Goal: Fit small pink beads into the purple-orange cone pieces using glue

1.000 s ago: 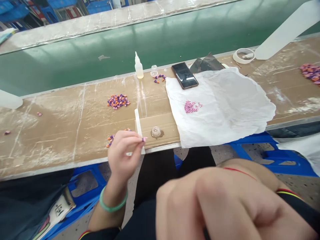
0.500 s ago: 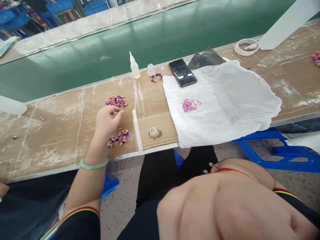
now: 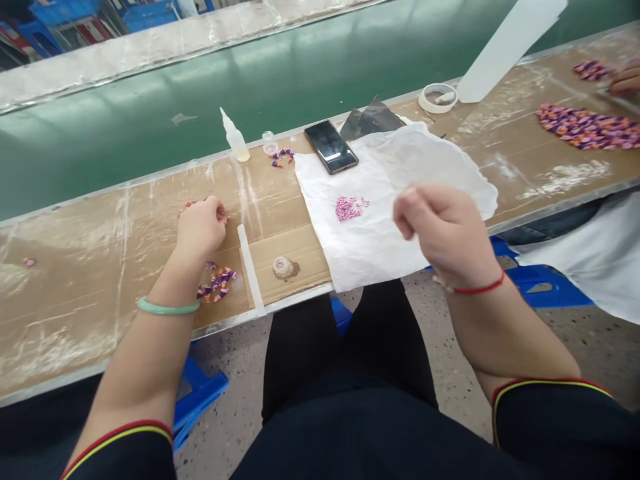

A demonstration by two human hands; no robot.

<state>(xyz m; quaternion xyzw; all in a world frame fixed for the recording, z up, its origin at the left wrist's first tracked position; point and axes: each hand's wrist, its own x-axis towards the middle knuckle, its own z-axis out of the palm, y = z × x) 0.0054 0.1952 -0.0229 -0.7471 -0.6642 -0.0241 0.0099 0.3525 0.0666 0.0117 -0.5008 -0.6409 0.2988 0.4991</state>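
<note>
My left hand (image 3: 200,227) rests on the brown bench top (image 3: 75,280), fingers curled down over a far pile of purple and orange beads (image 3: 189,204), which it mostly hides. A second small pile of the same beads (image 3: 216,283) lies just nearer than that hand. My right hand (image 3: 445,230) hovers in a loose fist over the near edge of a white crumpled sheet (image 3: 380,247); what its pinched fingers hold, if anything, does not show. A small heap of pink beads (image 3: 350,208) lies on the sheet, left of that hand.
A white strip (image 3: 250,270) and a small clear cap (image 3: 283,268) lie between my hands. Farther back stand a glue bottle (image 3: 234,137), a tiny jar (image 3: 270,142), a phone (image 3: 331,147) and a tape roll (image 3: 437,98). Another person's hand (image 3: 625,80) works over beads (image 3: 590,127) at far right.
My left hand moved from near my lap out to the far bead pile. My right hand dropped away from the camera and now hovers over the white sheet. The view shifted right.
</note>
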